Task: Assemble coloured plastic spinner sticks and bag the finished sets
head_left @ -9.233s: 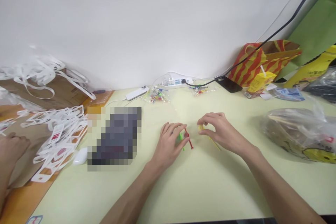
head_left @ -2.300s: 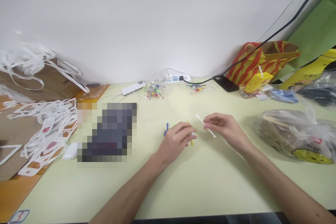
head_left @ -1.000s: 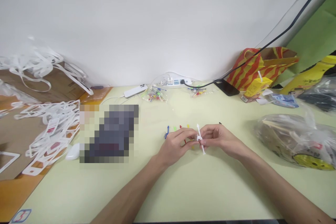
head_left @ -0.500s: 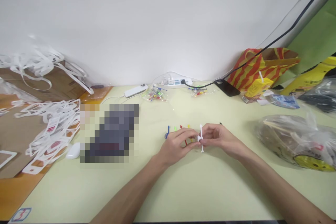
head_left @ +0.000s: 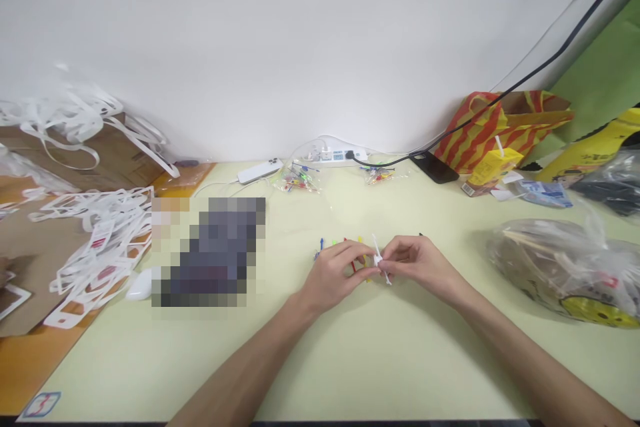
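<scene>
Two bare hands meet over the pale green tabletop (head_left: 310, 373), and here's the white arrow-tipped stick (head_left: 375, 244), right between them, tilted at the fingertips! The right hand (head_left: 423, 265) has its grip pinched narrow, thumb and fingers on the stick. Over to the left hand (head_left: 334, 275): its grip is narrow too, holding a small white piece (head_left: 377, 259) at the stick's middle; whether the pair are joined is too small to tell. Beyond that hand, what a line-up, left to right: blue stick (head_left: 321, 246), green stick (head_left: 335, 242), red stick (head_left: 353, 265), yellow stick (head_left: 361, 241), all partly covered. A black tip (head_left: 421, 235) peeks out behind the right hand. Farther back, two clear bags of coloured pieces, left bag (head_left: 300, 180) and right bag (head_left: 380, 175), lie before the power strip (head_left: 339, 157), and a white phone (head_left: 257, 172) rests beside the left one.
</scene>
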Tool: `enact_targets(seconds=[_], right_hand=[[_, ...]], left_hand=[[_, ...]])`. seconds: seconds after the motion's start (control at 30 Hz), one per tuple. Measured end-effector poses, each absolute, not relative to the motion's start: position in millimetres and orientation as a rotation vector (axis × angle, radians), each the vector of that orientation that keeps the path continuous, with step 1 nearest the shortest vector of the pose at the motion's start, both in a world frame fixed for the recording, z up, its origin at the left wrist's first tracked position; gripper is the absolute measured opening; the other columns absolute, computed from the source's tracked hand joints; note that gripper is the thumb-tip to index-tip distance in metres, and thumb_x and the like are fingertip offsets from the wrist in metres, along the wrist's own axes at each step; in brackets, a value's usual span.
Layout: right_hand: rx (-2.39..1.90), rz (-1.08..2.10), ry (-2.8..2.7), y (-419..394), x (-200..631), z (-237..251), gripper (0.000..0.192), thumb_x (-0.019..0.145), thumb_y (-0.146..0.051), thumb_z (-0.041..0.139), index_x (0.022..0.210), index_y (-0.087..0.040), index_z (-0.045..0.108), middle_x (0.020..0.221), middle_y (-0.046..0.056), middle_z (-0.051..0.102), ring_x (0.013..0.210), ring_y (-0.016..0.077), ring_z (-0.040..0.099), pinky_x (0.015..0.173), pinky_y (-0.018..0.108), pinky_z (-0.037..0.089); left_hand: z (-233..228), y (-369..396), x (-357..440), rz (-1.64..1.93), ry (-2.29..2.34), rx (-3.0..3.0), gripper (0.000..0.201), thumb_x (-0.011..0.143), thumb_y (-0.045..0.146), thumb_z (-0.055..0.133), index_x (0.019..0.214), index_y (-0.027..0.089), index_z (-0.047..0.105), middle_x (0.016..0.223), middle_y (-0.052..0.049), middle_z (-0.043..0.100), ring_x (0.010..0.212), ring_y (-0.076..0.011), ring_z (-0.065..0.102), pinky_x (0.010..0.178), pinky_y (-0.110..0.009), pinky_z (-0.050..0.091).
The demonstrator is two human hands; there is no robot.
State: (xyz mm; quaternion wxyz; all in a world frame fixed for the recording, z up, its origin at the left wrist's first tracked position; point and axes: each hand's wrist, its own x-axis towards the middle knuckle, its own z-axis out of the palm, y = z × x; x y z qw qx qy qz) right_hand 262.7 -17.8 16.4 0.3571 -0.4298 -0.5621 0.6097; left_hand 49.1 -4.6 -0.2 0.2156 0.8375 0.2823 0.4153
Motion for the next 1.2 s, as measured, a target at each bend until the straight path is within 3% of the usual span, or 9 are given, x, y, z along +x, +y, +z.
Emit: enact_targets(seconds=[0.43,0.77,1.2], right_hand=[[-1.037,1.572,-1.409,-18,263,13,0.026,0.077,-0.043,0.079,0.081,-0.019,0.070,0.077,0.004,0.070,0.074,0.0201,0.068,0.073,0.036,0.056],[-0.931,1.723,-1.376,-20,263,17,0.023,0.078,-0.033,0.081,0.085,-0.019,0.064,0.081,0.004,0.073,0.072,0.0184,0.069,0.069,0.032,0.054],[-0.893,1.813,-1.383,-23,264,13,0.029,0.073,-0.029,0.084,0.083,-0.019,0.058,0.070,0.002,0.071,0.061,0.0152,0.065,0.058,0.027,0.050]], left_hand=[[-2,-5,51,1.211,0.784,2.221,0.018,0.090,0.032,0.069,0.103,0.018,0.068,0.090,-0.005,0.075,0.068,-0.0125,0.067,0.077,-0.028,0.057],[9,-10,51,1.146,0.679,2.119,0.012,0.090,0.021,0.067,0.102,0.018,0.071,0.090,-0.005,0.076,0.076,-0.0150,0.069,0.074,-0.028,0.056],[5,-16,53,1.128,0.578,2.230,0.016,0.095,0.021,0.060,0.106,0.019,0.071,0.096,-0.008,0.075,0.084,-0.0177,0.070,0.073,-0.030,0.056]])
